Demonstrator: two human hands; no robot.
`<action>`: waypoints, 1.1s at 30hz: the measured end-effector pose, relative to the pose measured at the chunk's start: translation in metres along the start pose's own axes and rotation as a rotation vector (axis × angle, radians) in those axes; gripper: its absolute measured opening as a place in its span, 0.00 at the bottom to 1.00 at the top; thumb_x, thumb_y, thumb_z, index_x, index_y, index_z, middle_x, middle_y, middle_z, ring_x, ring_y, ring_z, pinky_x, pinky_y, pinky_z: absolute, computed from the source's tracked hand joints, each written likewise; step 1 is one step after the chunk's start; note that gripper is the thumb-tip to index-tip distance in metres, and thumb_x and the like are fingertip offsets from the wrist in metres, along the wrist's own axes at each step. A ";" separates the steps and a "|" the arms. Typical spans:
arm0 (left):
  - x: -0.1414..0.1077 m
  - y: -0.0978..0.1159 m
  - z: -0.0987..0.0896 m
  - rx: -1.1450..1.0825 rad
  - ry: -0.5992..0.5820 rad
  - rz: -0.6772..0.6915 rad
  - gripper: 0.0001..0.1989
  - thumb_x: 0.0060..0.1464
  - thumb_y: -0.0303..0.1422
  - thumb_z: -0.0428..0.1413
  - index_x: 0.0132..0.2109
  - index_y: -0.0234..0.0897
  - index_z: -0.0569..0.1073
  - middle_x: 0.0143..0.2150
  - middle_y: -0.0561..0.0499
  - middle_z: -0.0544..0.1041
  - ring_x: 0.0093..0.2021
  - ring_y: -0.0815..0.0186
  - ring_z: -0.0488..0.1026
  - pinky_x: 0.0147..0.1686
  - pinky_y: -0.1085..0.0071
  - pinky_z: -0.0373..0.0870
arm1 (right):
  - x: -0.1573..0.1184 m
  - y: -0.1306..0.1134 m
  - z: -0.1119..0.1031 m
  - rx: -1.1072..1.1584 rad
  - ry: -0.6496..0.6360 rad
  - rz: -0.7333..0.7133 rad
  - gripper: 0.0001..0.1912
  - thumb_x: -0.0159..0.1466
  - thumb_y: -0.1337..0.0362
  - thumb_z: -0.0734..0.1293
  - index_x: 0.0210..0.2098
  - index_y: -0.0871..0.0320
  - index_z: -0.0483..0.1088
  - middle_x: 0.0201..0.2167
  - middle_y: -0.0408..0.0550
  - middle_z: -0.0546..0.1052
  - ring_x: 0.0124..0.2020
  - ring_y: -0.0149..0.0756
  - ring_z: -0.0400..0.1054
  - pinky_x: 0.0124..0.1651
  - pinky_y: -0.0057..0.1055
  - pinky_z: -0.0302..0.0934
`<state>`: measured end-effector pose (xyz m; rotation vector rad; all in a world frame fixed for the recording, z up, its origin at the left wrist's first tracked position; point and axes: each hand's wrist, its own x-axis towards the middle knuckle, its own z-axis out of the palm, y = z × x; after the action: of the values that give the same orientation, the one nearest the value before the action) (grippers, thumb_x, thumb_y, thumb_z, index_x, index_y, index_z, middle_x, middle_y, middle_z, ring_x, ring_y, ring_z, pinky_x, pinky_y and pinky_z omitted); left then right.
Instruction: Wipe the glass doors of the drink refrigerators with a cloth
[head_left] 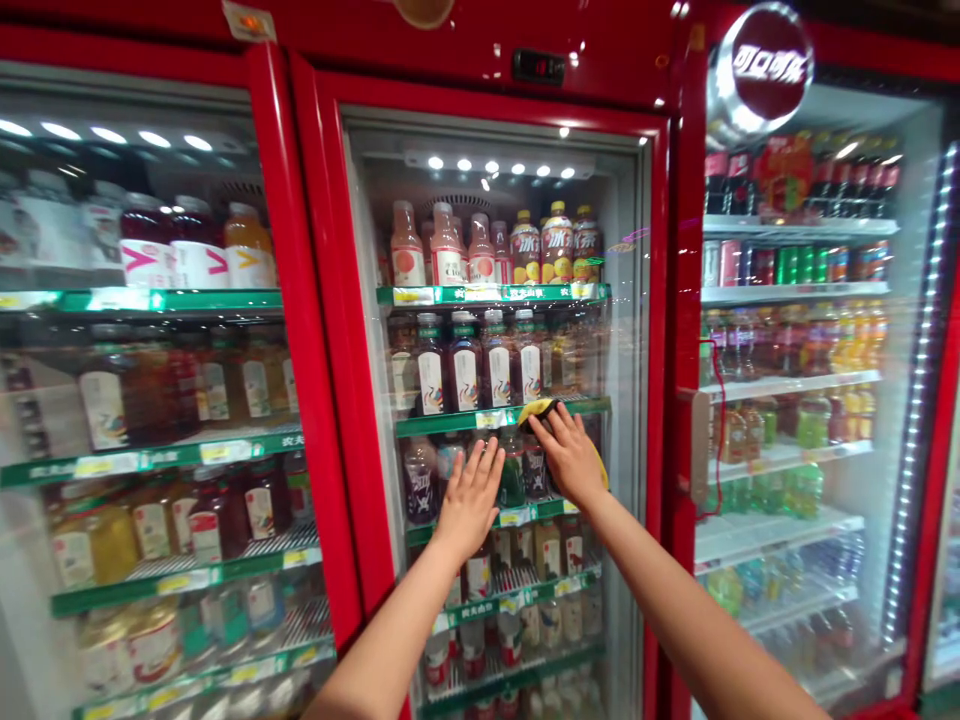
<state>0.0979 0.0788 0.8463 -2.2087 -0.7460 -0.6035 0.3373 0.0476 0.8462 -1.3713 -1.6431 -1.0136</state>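
Observation:
My left hand [469, 505] is held flat with fingers stretched out at the glass door [630, 330] of the middle red fridge, and nothing is in it. To its right, my right hand [571, 458] presses a yellow and black cloth [537, 407] against the same glass. Yellow edges of the cloth show above the fingertips and along the outer side of the hand; the rest is hidden under the palm. Behind the glass stand dark bottles with white labels [465, 372], level with a shelf just above my hands.
A red door frame [326, 350] surrounds the middle glass. Another fridge with bottled drinks [214, 510] stands at left. The right-hand fridge [795, 380] holds cans and bottles under a round lit sign [763, 65]. A red cord [718, 430] hangs by a pale door fitting [698, 450].

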 end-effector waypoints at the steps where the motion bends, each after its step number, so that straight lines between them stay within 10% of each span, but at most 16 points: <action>1: 0.003 0.003 -0.001 -0.002 -0.004 -0.005 0.56 0.54 0.44 0.63 0.75 0.33 0.36 0.77 0.42 0.37 0.76 0.53 0.26 0.73 0.48 0.33 | 0.003 0.010 -0.004 0.006 0.024 0.063 0.37 0.67 0.75 0.58 0.72 0.47 0.51 0.70 0.53 0.60 0.75 0.50 0.42 0.70 0.60 0.49; 7: 0.002 0.014 0.002 -0.005 -0.036 0.047 0.53 0.56 0.43 0.62 0.75 0.33 0.39 0.77 0.43 0.37 0.76 0.54 0.28 0.74 0.50 0.35 | -0.052 0.026 0.008 0.047 0.182 0.402 0.45 0.63 0.77 0.56 0.75 0.49 0.37 0.75 0.58 0.45 0.75 0.56 0.37 0.66 0.63 0.55; 14: 0.030 0.029 0.005 -0.029 -0.012 0.139 0.53 0.55 0.46 0.62 0.75 0.33 0.41 0.77 0.43 0.39 0.76 0.55 0.27 0.73 0.48 0.28 | -0.030 0.047 -0.001 -0.025 0.017 0.135 0.42 0.63 0.79 0.57 0.73 0.47 0.47 0.72 0.55 0.57 0.75 0.52 0.40 0.69 0.59 0.52; 21: 0.048 0.051 0.013 -0.026 -0.017 0.138 0.52 0.55 0.45 0.62 0.75 0.35 0.41 0.77 0.43 0.37 0.75 0.56 0.25 0.72 0.50 0.22 | -0.060 0.105 -0.004 -0.075 0.178 0.484 0.45 0.63 0.78 0.56 0.75 0.49 0.38 0.74 0.58 0.48 0.75 0.56 0.38 0.66 0.62 0.55; 24: 0.048 0.054 0.018 -0.021 -0.026 0.178 0.53 0.54 0.44 0.62 0.75 0.35 0.41 0.77 0.44 0.38 0.75 0.57 0.24 0.72 0.49 0.20 | -0.084 0.102 0.005 -0.077 0.148 0.410 0.45 0.62 0.79 0.55 0.75 0.51 0.38 0.74 0.60 0.49 0.75 0.56 0.35 0.66 0.61 0.56; 33: 0.104 0.074 0.009 -0.026 -0.027 0.210 0.57 0.50 0.43 0.66 0.75 0.34 0.40 0.76 0.46 0.36 0.74 0.59 0.20 0.72 0.49 0.22 | -0.037 0.156 -0.020 -0.042 0.177 0.422 0.44 0.62 0.78 0.54 0.74 0.47 0.42 0.74 0.54 0.48 0.75 0.50 0.36 0.69 0.55 0.52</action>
<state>0.2240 0.0768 0.8683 -2.2861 -0.5130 -0.4807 0.4980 0.0320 0.8366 -1.5256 -1.1444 -0.8913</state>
